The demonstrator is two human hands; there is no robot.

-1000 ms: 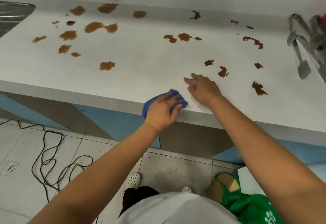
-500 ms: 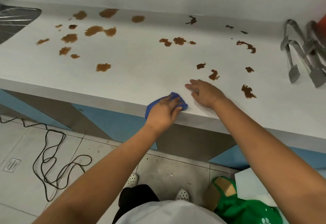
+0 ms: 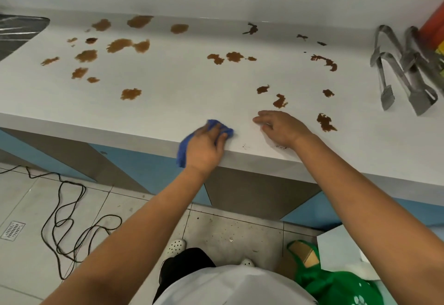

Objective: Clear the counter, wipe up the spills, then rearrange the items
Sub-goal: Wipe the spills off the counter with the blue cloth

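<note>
Since the earlier frames, we find the left hand (image 3: pixel 204 147) little shifted at the white counter (image 3: pixel 168 103) edge, fingers curled on the crumpled blue cloth (image 3: pixel 217 128), part of it hanging over the edge. Right hand (image 3: pixel 281 129) rests flat beside it, fingers spread. Risk: the overhanging cloth may drag residue onto the floor. Brown sauce spills (image 3: pixel 280 101) remain untouched beyond; steel tongs (image 3: pixel 394 69) far right.

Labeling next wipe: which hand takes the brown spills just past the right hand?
Left. The left hand already grips the blue cloth at the counter edge. The right hand rests flat and empty, though closer to the spills.
</note>
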